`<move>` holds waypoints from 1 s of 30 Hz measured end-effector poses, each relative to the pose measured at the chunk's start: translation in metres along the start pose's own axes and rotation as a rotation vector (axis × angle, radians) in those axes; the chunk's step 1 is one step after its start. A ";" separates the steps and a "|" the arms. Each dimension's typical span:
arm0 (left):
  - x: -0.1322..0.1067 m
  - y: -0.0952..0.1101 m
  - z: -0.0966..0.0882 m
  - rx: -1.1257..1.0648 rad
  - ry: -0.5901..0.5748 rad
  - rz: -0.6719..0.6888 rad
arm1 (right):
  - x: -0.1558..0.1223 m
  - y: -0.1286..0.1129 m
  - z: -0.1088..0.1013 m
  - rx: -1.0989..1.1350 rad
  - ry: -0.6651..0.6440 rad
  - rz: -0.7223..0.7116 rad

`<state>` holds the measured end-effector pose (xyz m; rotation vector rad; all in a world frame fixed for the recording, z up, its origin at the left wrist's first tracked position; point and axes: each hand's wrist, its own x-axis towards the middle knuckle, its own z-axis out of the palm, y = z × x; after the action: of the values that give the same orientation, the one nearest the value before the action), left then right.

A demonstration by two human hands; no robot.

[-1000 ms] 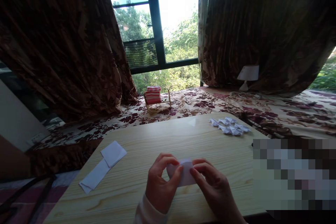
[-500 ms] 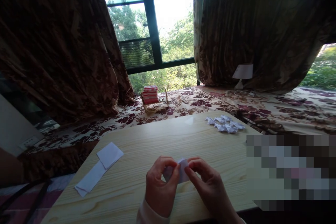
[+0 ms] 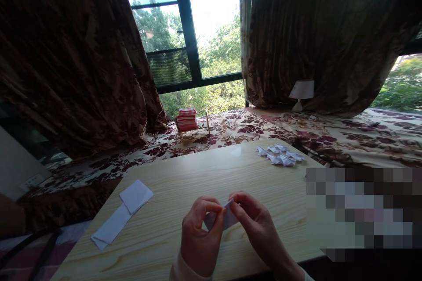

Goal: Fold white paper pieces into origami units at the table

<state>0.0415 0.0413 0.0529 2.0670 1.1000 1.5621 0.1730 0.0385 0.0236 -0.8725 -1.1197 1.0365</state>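
A small folded piece of white paper [image 3: 230, 219] is held up just above the wooden table [image 3: 184, 171]. My left hand [image 3: 201, 232] pinches its left part between thumb and forefinger. On the other side, my right hand [image 3: 255, 224] grips the upper right edge with thumb and fingers. Part of the paper is hidden behind the fingers. Towards the table's left side lie a square white paper [image 3: 136, 196] and white paper strips [image 3: 114, 227], partly overlapping. Several small folded paper pieces [image 3: 280, 155] with pointed ends sit in a group at the far right corner.
Beyond the table, a floral cloth [image 3: 231, 127] covers a ledge below the window. On it stand a small rack with red-striped cloths [image 3: 187, 119] and a white lamp [image 3: 301, 90]. Dark curtains [image 3: 313, 30] hang on both sides. A pixelated area covers the lower right.
My right fingers have shifted up to the paper's top corner, and its raised edge now looks narrower and more slanted. My left hand keeps its pinch. The whole view has moved slightly.
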 end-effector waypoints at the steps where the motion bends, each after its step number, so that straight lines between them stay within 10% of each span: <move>1: 0.000 0.000 0.000 0.001 0.000 -0.005 | 0.000 0.000 0.000 0.005 -0.002 -0.005; 13: -0.011 -0.011 0.004 -0.166 0.100 -0.265 | 0.003 0.002 -0.004 -0.085 -0.156 0.027; 20: -0.004 -0.007 -0.009 -0.077 -0.253 -0.379 | 0.012 -0.008 -0.011 -0.168 -0.191 0.010; 30: -0.026 0.003 0.001 -0.110 0.166 -0.310 | -0.002 0.006 0.018 0.097 -0.050 0.069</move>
<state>0.0411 0.0206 0.0367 1.6286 1.2895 1.6161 0.1543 0.0390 0.0211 -0.8161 -1.0777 1.1656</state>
